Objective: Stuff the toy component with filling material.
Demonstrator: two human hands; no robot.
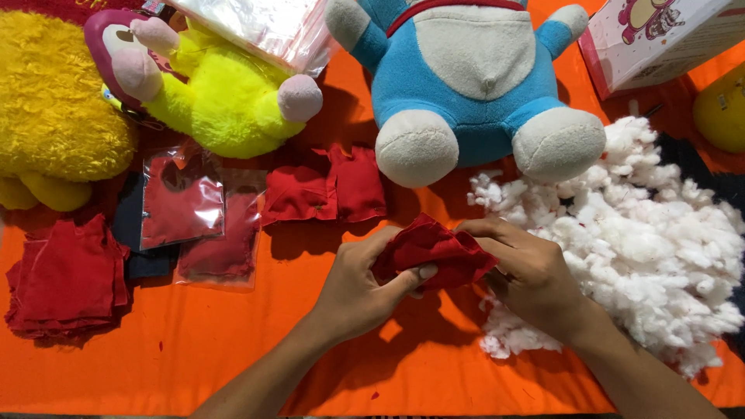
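Both forearms bare, left hand [358,289] and right hand [528,273] ungloved.

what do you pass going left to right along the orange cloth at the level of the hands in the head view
Stack of red fabric pieces → clear bags with red pieces → left hand → red fabric pouch → right hand → pile of white stuffing.

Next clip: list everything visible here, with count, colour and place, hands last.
red fabric piece: one, red, held in both hands, centre
stuffing pile: one, white, right
blue plush toy: one, blue and white, top centre
yellow-green plush toy: one, pink paws, top left
fuzzy yellow plush: one, far left
red fabric pouches: two, centre
bagged red pieces: two, clear bags, left
red cloth stack: one, far left
box: one, white and pink, top right
orange cloth: one, underneath
left hand: gripping fabric
right hand: gripping fabric
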